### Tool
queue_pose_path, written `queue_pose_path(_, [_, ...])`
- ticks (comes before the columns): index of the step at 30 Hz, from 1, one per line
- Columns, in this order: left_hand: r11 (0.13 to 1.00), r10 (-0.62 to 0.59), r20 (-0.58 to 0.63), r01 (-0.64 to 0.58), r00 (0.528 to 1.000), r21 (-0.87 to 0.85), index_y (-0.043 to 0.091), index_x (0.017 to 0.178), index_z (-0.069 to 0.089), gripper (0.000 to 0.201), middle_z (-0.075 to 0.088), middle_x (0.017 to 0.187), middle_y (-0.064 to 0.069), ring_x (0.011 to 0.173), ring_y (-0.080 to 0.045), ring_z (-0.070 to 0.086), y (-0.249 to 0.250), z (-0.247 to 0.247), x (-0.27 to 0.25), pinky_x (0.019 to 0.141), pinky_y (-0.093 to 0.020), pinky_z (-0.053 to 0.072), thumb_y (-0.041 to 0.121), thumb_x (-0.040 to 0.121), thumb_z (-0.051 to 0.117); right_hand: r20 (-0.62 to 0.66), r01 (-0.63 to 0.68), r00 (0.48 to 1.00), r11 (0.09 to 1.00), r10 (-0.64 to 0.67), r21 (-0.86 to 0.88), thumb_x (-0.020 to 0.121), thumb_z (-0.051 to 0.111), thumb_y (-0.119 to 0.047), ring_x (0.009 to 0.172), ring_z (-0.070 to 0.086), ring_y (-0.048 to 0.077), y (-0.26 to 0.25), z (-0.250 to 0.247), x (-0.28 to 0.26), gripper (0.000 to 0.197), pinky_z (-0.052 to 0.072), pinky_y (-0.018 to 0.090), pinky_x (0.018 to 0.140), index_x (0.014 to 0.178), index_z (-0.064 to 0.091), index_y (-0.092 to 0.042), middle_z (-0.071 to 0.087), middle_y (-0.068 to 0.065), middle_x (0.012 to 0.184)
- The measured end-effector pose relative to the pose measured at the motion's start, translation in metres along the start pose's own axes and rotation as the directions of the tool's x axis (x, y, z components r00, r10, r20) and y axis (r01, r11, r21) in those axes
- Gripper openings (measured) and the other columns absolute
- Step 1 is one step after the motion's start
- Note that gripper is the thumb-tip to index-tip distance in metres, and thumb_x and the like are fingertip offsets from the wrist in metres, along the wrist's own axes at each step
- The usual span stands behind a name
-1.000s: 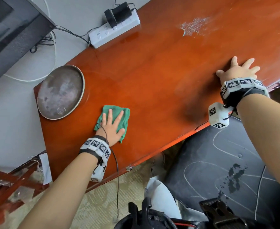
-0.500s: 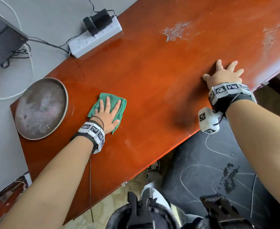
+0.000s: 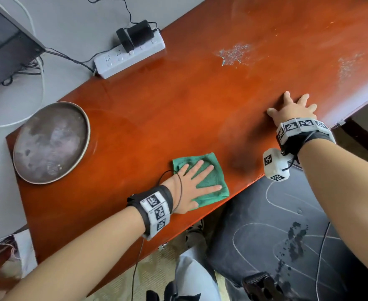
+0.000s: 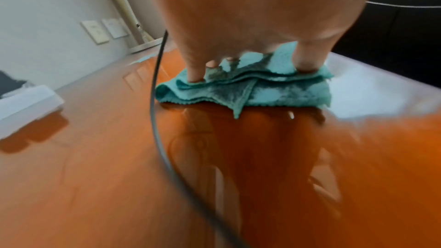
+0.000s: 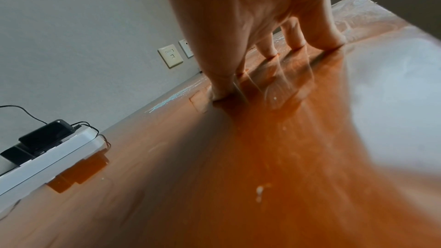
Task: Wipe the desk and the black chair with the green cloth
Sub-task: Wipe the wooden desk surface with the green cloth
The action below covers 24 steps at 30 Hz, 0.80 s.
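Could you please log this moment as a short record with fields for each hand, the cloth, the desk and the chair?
left hand: flat, fingers spread, pressing the green cloth
right hand: spread flat on the bare desk
cloth: folded, near the desk's front edge
desk marks: whitish patches beyond the right hand
other items: round metal tray, white power strip
black chair: under the front edge, white marks on the seat

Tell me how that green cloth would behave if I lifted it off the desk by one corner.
The green cloth would probably go limp and unfold: the left wrist view shows soft folded layers with a loose corner hanging out. It looks light and thin, so likely little effort. Under the left hand, on the glossy desk, it should slide easily.
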<state>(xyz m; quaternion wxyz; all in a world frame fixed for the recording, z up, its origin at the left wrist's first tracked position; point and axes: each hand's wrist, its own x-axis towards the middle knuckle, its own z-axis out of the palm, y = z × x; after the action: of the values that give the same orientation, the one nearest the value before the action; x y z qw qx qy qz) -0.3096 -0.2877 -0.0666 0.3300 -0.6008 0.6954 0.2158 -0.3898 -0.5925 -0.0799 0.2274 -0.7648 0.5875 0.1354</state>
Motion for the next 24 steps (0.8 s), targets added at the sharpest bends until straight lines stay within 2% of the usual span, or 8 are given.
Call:
queue_pose_path(5, [0.995, -0.087, 0.069, 0.089, 0.994, -0.033, 0.041, 0.128, -0.044, 0.082, -0.043, 0.140, -0.010, 0.137, -0.037, -0.029, -0.025, 0.039, -0.045, 0.115, -0.053, 0.004, 0.048, 0.097, 0.032, 0.005, -0.004, 1.000, 1.000, 0.005, -0.007, 0.090, 0.050, -0.053, 0.143, 0.003, 0.040, -0.001, 0.000, 0.001, 0.072, 0.023, 0.054, 0.109, 0.149, 0.013, -0.035, -0.004, 0.008, 0.159])
queue_pose_path(8, [0.989, -0.108, 0.127, 0.119, 0.986, -0.083, 0.046, 0.119, -0.051, 0.084, -0.045, 0.138, -0.008, 0.129, -0.035, -0.037, -0.028, 0.051, -0.061, 0.115, -0.053, 0.002, 0.046, 0.098, 0.030, 0.005, -0.006, 1.000, 1.000, 0.006, -0.009, 0.091, 0.050, -0.053, 0.143, 0.004, 0.040, -0.002, 0.000, 0.001, 0.072, 0.023, 0.054, 0.109, 0.149, 0.013, -0.035, -0.004, 0.008, 0.159])
queue_pose_path(10, [0.989, -0.111, 0.133, 0.123, 0.985, -0.083, 0.045, 0.116, -0.054, 0.084, -0.044, 0.137, -0.009, 0.132, -0.037, -0.034, -0.020, 0.050, -0.061, 0.114, -0.054, 0.003, 0.046, 0.099, 0.029, 0.002, -0.011, 1.000, 1.000, 0.011, -0.014, 0.091, 0.050, -0.053, 0.143, 0.004, 0.040, -0.002, 0.000, 0.001, 0.072, 0.024, 0.054, 0.108, 0.149, 0.013, -0.035, -0.004, 0.009, 0.159])
queue_pose_path(14, [0.994, -0.081, 0.108, 0.089, 0.991, -0.067, 0.040, 0.127, -0.043, 0.074, -0.042, 0.139, -0.011, 0.138, -0.045, -0.023, -0.001, 0.036, -0.051, 0.113, -0.058, 0.008, 0.043, 0.100, 0.026, 0.004, -0.008, 1.000, 1.000, 0.008, -0.025, 0.092, 0.049, -0.053, 0.143, 0.003, 0.040, -0.004, 0.000, 0.001, 0.072, 0.024, 0.052, 0.109, 0.150, 0.011, -0.034, -0.005, 0.010, 0.159])
queue_pose_path(17, [0.994, -0.078, 0.086, 0.084, 0.993, -0.073, 0.040, 0.132, -0.037, 0.071, -0.034, 0.150, -0.017, 0.138, -0.046, -0.022, 0.016, 0.026, -0.037, 0.112, -0.060, 0.009, 0.042, 0.101, 0.027, -0.006, 0.004, 1.000, 0.999, -0.004, -0.033, 0.092, 0.048, -0.052, 0.143, 0.002, 0.042, -0.003, 0.001, 0.002, 0.072, 0.024, 0.052, 0.109, 0.150, 0.010, -0.032, -0.004, 0.012, 0.158])
queue_pose_path(24, [0.976, -0.149, 0.037, 0.152, 0.988, -0.158, 0.042, 0.140, -0.028, 0.070, -0.032, 0.151, -0.014, 0.139, -0.043, -0.022, 0.027, -0.012, 0.009, 0.110, -0.063, 0.009, 0.041, 0.099, 0.029, -0.014, 0.026, 1.000, 0.998, -0.027, -0.056, 0.093, 0.047, -0.051, 0.142, 0.002, 0.043, -0.002, 0.003, 0.001, 0.071, 0.026, 0.052, 0.108, 0.151, 0.010, -0.030, -0.004, 0.014, 0.158])
